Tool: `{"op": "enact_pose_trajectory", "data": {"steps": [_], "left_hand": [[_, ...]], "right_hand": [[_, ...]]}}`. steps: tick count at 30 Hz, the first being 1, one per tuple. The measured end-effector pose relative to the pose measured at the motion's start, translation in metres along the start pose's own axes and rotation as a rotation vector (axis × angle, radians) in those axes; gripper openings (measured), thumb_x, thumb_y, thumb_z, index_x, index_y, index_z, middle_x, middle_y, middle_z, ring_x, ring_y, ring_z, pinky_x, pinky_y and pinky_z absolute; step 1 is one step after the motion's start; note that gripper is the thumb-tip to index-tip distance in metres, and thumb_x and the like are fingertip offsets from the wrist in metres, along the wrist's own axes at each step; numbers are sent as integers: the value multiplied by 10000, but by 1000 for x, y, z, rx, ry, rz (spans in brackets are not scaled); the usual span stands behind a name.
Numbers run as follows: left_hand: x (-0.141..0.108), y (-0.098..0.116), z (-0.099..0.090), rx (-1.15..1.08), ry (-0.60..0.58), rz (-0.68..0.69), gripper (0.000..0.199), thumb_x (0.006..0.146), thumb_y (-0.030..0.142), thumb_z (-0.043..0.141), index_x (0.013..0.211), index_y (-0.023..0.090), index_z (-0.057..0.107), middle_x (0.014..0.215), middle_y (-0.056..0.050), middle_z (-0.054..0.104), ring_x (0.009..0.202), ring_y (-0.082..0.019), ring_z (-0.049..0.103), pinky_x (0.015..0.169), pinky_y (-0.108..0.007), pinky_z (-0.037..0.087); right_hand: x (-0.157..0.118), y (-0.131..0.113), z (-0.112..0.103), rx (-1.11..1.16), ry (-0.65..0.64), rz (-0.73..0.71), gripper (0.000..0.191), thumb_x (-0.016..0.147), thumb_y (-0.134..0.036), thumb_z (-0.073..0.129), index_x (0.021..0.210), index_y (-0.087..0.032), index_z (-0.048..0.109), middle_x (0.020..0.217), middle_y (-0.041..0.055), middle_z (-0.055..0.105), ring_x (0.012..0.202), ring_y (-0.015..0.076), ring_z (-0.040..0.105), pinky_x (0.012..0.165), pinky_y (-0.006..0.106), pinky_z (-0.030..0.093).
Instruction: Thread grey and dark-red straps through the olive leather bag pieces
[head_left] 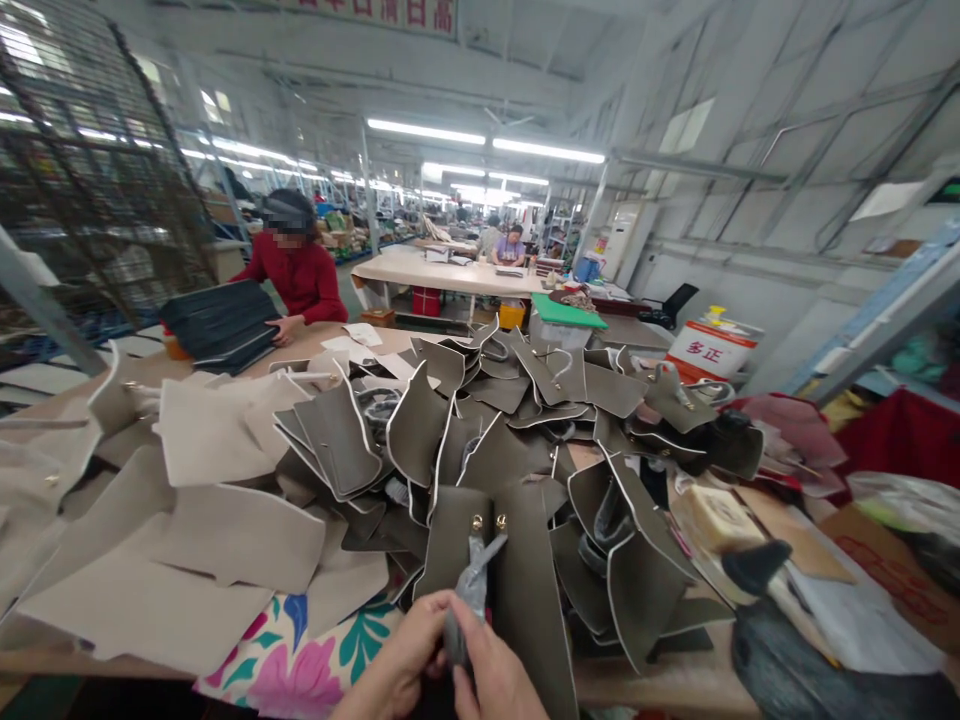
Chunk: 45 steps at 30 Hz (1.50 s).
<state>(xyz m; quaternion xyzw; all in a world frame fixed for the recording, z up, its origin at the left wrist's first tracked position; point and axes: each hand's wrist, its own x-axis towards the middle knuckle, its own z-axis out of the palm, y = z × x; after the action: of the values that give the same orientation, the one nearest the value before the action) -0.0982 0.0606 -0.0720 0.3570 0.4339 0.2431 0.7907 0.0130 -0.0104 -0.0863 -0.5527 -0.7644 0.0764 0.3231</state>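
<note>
At the near edge of the table, my left hand [417,645] and my right hand [491,665] are closed round a plastic-wrapped bag handle [474,578]. Its wrapped ends run up to two small gold-coloured fittings [478,522] on dark olive bag panels [525,590] with pale edges. The panels lie directly in front of my hands, side by side. My fingers hide the lower part of the handle. Left of my left hand lies a floral-print cloth [300,660], partly under beige panels [225,535].
More olive panels [416,425] with wrapped handles are heaped across the table. A co-worker in a red top [296,275] handles a dark stack [221,325] at the far left. At right are a yellowish block [720,517], a white-and-red container [711,350] and a cardboard box [892,560].
</note>
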Motion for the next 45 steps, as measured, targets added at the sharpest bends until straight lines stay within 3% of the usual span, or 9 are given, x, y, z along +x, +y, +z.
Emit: {"op": "enact_pose_trajectory", "data": {"steps": [6,11,15,18,21,24,31,37,45], "left_hand": [[-17,-1,-11,-470,-402,-332,336,581,438,631,499,125,542,286,76,294,266,0,126,298,-141,80],[-16,-5,-8,-431,-416,-244,376,498,382,773,722,105,653,372,71,388,289,28,126,303,-125,68],[-16,-6,-3,-430,-372,-50,326,526,276,743,788,97,667,575,-24,577,425,-49,453,398,-143,320],[-20,-2,2,-436,-349,42,265,552,248,713,770,106,665,738,-55,624,650,-128,567,604,-223,439],[-25,1,11,-408,-365,84,197,568,223,713,723,120,647,684,-36,609,609,-126,557,585,-229,429],[-28,3,22,-457,-287,66,207,595,194,710,785,148,641,652,-26,612,574,-121,565,559,-217,418],[-32,4,31,-515,-185,11,286,589,166,724,864,143,648,668,-37,634,572,-124,585,584,-222,438],[-31,-2,30,-515,-183,10,296,598,166,712,887,137,654,650,-49,648,572,-134,593,563,-220,434],[-31,-1,37,-522,-159,5,318,591,168,731,901,155,659,719,-43,665,617,-134,610,599,-216,438]], "right_hand": [[12,-19,-15,-356,-251,-12,714,604,-195,517,1294,-172,333,890,94,664,546,213,603,481,287,479],[23,-32,-70,-325,-454,-217,391,713,-243,497,1103,-237,496,760,29,678,555,174,607,470,217,426],[40,11,-120,-1,-430,-48,228,870,-257,351,977,-261,553,813,-33,670,679,94,611,626,164,428],[59,77,-134,-330,-392,353,339,896,-172,235,933,-175,572,852,48,671,801,121,617,707,206,422],[68,135,-124,-676,-520,557,234,840,-166,392,975,-103,572,953,166,646,908,245,607,762,344,416],[62,162,-101,-763,-615,611,308,737,-142,560,1033,-59,554,903,194,654,875,309,612,792,451,387],[32,179,-71,-849,-631,684,256,846,-94,379,1046,-95,539,956,150,644,916,239,600,773,391,413],[10,184,-66,-805,-470,719,371,833,-42,244,1122,-75,473,921,215,638,853,256,623,762,380,401],[-1,201,-77,-584,-418,856,386,779,-23,285,1057,-174,507,825,126,665,731,230,643,594,302,400]]}}
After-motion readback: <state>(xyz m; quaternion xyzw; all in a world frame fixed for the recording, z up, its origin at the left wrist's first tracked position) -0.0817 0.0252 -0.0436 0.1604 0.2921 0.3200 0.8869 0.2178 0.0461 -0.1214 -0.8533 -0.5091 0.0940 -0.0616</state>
